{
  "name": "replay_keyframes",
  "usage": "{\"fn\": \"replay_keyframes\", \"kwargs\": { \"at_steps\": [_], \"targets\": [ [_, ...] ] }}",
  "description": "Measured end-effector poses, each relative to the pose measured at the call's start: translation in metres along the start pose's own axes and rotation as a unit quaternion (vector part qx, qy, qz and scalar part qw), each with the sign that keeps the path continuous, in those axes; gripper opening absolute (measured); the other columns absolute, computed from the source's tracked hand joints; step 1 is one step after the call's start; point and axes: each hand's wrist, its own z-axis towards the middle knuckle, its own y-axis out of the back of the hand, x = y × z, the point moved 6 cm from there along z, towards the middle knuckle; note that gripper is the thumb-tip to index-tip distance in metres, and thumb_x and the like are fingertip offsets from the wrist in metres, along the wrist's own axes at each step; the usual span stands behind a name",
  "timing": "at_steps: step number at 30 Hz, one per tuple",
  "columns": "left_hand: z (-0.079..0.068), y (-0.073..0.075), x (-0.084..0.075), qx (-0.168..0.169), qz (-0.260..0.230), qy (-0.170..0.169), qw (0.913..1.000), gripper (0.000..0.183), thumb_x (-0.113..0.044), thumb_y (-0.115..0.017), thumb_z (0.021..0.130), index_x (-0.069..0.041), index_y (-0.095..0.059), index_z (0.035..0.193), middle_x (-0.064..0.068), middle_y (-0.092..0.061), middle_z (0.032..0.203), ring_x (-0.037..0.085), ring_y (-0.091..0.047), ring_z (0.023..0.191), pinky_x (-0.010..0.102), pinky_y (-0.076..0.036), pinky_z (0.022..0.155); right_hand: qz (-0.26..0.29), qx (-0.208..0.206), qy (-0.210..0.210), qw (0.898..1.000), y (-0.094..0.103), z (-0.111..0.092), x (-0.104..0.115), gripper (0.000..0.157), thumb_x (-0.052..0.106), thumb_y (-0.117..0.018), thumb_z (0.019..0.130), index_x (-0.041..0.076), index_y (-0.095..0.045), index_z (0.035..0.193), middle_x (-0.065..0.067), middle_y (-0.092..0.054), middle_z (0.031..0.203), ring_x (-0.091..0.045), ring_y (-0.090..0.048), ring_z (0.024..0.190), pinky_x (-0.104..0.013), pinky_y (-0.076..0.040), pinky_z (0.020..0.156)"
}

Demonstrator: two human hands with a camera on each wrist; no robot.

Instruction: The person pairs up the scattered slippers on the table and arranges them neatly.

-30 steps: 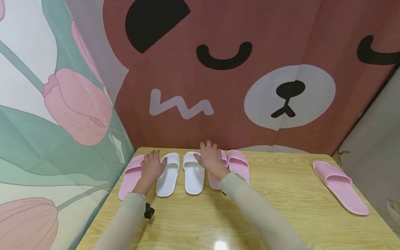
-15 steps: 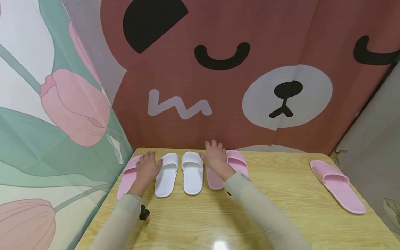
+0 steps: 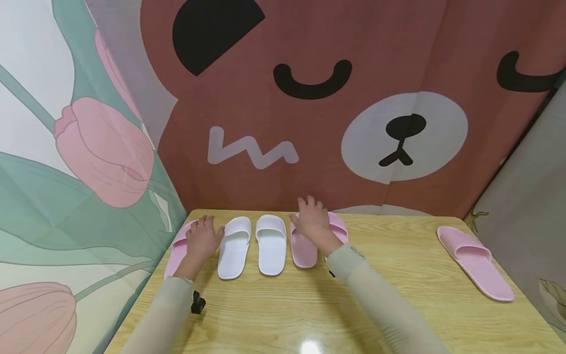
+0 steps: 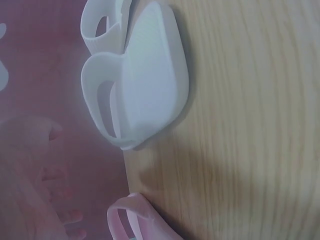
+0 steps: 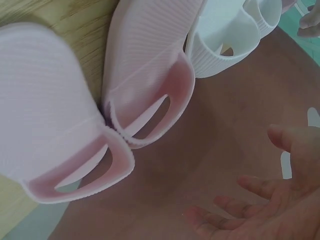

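Note:
My left hand (image 3: 204, 240) is held over the far-left pink slipper (image 3: 177, 255), covering part of it in the head view. The thumb side is next to a white slipper (image 3: 234, 250). The fingers look loose, and the left wrist view shows the hand (image 4: 27, 185) apart from the slippers. My right hand (image 3: 315, 222) hovers over two pink slippers standing side by side, the nearer-left one (image 3: 304, 251) and the other (image 3: 338, 227), partly hidden behind it. In the right wrist view its fingers are spread and hold nothing. A second white slipper (image 3: 271, 248) stands between the hands.
A single pink slipper (image 3: 475, 263) lies angled near the right edge of the wooden table (image 3: 389, 280). Behind the row hangs a brown bear-print cloth (image 3: 247, 187) right at the table's back edge. A floral cloth (image 3: 106, 226) borders the left side.
Both hands drift apart: the left hand slides a little left, the right hand a little right, uncovering more of the white slippers and the nearer-left pink one. The slippers stay in place.

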Motion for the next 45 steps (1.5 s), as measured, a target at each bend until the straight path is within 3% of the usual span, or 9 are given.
{"fn": "replay_keyframes", "kwargs": {
  "at_steps": [16, 45],
  "targets": [
    [-0.001, 0.006, 0.013, -0.007, -0.005, -0.003, 1.0000, 0.065, -0.040, -0.049, 0.102, 0.005, -0.040, 0.148, 0.034, -0.035, 0.151, 0.056, -0.029, 0.138, 0.072, -0.025, 0.108, 0.008, 0.004, -0.025, 1.000, 0.008, -0.002, -0.037, 0.070, 0.050, -0.058, 0.098, 0.011, -0.041, 0.153, -0.021, -0.038, 0.155, -0.048, -0.042, 0.134, -0.058, -0.042, 0.106],
    [-0.006, 0.013, 0.030, 0.001, -0.030, 0.005, 0.9996, 0.063, -0.036, -0.050, 0.102, 0.008, -0.039, 0.146, 0.034, -0.033, 0.152, 0.056, -0.027, 0.138, 0.074, -0.022, 0.107, -0.006, -0.008, -0.045, 0.999, 0.024, -0.015, -0.075, 0.070, 0.048, -0.056, 0.099, 0.008, -0.040, 0.154, -0.024, -0.036, 0.155, -0.051, -0.041, 0.134, -0.060, -0.043, 0.103]
  ]
}}
